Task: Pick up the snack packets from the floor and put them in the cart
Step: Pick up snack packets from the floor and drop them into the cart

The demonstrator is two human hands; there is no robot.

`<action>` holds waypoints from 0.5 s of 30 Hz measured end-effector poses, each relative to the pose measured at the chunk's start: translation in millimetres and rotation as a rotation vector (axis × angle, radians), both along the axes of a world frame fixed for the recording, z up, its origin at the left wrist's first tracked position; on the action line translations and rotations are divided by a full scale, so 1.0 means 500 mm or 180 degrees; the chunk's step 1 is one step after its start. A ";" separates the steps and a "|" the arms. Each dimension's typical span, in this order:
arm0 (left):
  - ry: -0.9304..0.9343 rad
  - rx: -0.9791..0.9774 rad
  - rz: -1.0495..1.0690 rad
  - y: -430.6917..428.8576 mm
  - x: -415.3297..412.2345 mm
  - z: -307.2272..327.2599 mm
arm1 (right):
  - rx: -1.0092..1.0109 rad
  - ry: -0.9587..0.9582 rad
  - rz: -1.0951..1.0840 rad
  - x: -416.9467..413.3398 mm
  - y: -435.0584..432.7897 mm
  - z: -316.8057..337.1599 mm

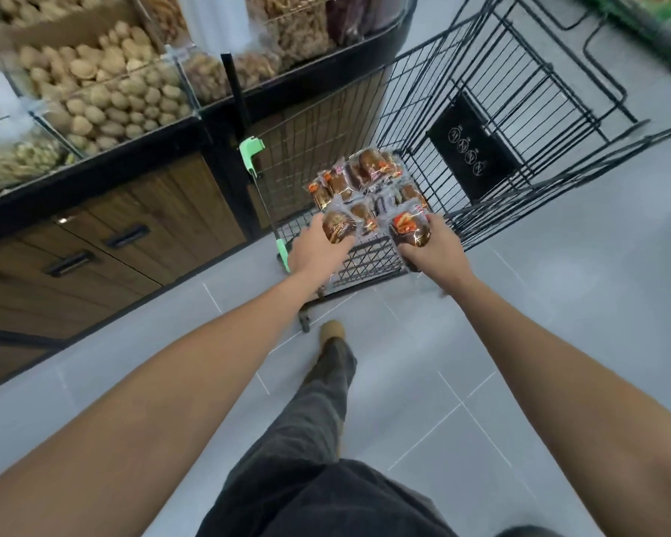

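Reaching over the cart [466, 77] at its near rim, your left hand [315, 253] grips a brown snack packet [338, 227] and your right hand [436, 248] grips a red-labelled packet [408, 227], both above the piled packets [365, 176] inside. A nut display counter [94, 94] crowds the cart's left side; your shoe [332, 329] stands just behind it.

Clear bins of walnuts [105, 83] top a wooden cabinet [105, 242]; grey tiled floor [520, 343] beside it.

A shop aisle: clear bins of loose nuts [105, 91] over wooden cabinets [105, 242], a wire shopping cart [461, 122] standing on grey floor tiles [539, 343].
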State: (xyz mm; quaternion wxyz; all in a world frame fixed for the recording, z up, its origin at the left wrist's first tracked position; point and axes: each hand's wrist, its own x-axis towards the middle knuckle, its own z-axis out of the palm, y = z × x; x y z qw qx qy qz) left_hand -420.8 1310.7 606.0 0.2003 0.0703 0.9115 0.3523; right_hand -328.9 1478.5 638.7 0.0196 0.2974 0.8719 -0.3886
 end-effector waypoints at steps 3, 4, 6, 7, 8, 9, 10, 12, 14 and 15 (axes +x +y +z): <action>-0.0075 0.0058 0.0200 0.066 -0.074 -0.020 | 0.0009 -0.0040 0.0028 -0.081 0.068 -0.015; -0.0145 0.0094 0.0242 0.089 -0.098 -0.029 | -0.0032 -0.0076 0.0031 -0.110 0.089 -0.018; -0.0295 0.0151 0.0332 0.133 -0.145 -0.041 | -0.0066 -0.0197 0.0056 -0.171 0.132 -0.024; -0.0361 0.0139 0.0347 0.152 -0.164 -0.046 | -0.0074 -0.0236 0.0094 -0.198 0.153 -0.028; -0.0416 0.0126 0.0352 0.171 -0.181 -0.052 | -0.0069 -0.0293 0.0112 -0.225 0.175 -0.033; -0.0474 0.0117 0.0353 0.190 -0.201 -0.058 | -0.0061 -0.0331 0.0113 -0.254 0.198 -0.041; -0.0545 0.0101 0.0369 0.208 -0.220 -0.064 | -0.0059 -0.0379 0.0094 -0.280 0.216 -0.042; -0.0708 0.0068 0.0512 0.235 -0.253 -0.077 | -0.0089 -0.0465 0.0018 -0.323 0.251 -0.058; -0.0823 0.0018 0.0653 0.256 -0.281 -0.096 | -0.0143 -0.0563 0.0013 -0.355 0.277 -0.081; -0.0884 -0.0012 0.0701 0.265 -0.292 -0.106 | -0.0172 -0.0628 0.0047 -0.370 0.288 -0.097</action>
